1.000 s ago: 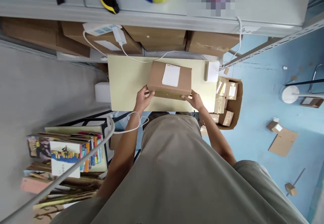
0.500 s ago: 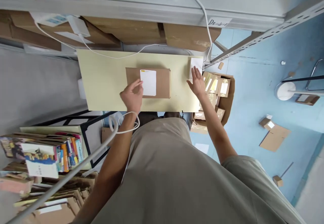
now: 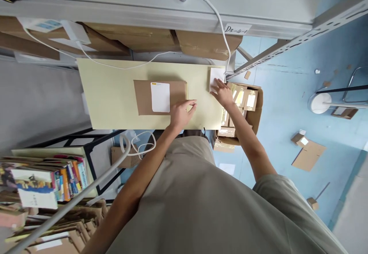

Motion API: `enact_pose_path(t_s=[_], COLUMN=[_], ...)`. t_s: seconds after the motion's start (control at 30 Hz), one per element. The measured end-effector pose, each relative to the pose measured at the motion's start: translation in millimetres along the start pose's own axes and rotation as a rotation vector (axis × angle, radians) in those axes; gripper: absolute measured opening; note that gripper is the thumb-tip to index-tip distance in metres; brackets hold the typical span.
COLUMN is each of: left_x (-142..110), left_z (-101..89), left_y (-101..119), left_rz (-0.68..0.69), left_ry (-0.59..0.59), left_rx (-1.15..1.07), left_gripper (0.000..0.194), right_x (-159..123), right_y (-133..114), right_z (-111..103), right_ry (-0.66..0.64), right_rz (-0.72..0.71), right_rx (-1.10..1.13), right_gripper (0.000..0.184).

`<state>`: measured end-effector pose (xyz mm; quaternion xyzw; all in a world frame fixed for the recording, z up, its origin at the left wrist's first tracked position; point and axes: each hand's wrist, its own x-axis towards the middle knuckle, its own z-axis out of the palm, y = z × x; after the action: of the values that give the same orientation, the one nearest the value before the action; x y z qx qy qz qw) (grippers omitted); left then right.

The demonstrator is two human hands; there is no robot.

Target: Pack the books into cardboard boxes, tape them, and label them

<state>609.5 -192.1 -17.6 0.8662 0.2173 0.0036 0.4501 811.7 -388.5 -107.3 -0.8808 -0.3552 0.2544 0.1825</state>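
A flat brown cardboard box [image 3: 179,91] lies on the pale yellow tabletop, with a white label [image 3: 160,97] stuck on its top. My left hand [image 3: 182,115] is over the box's near right corner, its fingers stretched to the right and the thumb slightly apart; nothing shows between them. At the table's far right corner sits a stack of white labels [image 3: 216,73]. My right hand [image 3: 223,94] has its fingers bent onto the stack's near part and the thumb at its left edge. Whether a single sheet is lifted is hidden under the fingers.
Right of the table stands an open carton [image 3: 259,110] of small taped boxes. A metal shelf [image 3: 161,10] with brown cartons runs along the back. A white cable [image 3: 123,68] crosses the table's back edge. Books [image 3: 69,177] and flattened cardboard fill a rack at left.
My left hand has moved right, away from the label on the box to its right corner. My right hand has bent its fingers down onto the white stack. The view has shifted slightly.
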Motion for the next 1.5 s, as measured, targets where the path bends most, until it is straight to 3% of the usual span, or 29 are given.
enact_pose_path(t_s=[0.07,0.17,0.3,0.43,0.67,0.83,0.97,1.5], left_x=[0.4,2.4,12.0,38.1,118.7,153.6,159.5,168.0], left_z=[3.2,6.9,9.6,17.3,70.8,101.9,109.2,115.4], left_y=[2.0,7.3,14.2,14.3,3.9,-3.0,-8.1,-10.7], left_rz=[0.014,0.039,0.062,0.069,0.171,0.107,0.115,0.121], left_ry=[-0.031,-0.077,-0.125,-0.206,-0.381,-0.474,-0.443,-0.432], left_rx=[-0.013,-0.011,0.007,0.047,0.239,0.364,0.320,0.304], left_gripper=[0.022,0.025,0.029,0.039,0.071,0.073,0.074,0.071], right_x=[-1.1,-2.1,1.2,10.5,38.2,52.4,56.5,69.6], right_y=[-0.8,-4.8,-10.9,-10.1,10.9,14.1,6.4,0.4], right_z=[-5.6,-10.2,-18.7,-37.8,-65.9,-79.4,-84.6,-73.2], right_ry=[-0.017,0.014,0.168,0.286,0.402,0.378,0.330,0.348], right_rz=[-0.015,0.017,0.069,0.109,0.130,0.128,0.162,0.140], right_rx=[0.019,-0.004,-0.043,-0.037,-0.048,-0.031,-0.063,-0.074], right_gripper=[0.032,0.040,0.050,0.053,0.048,0.051,0.056,0.056])
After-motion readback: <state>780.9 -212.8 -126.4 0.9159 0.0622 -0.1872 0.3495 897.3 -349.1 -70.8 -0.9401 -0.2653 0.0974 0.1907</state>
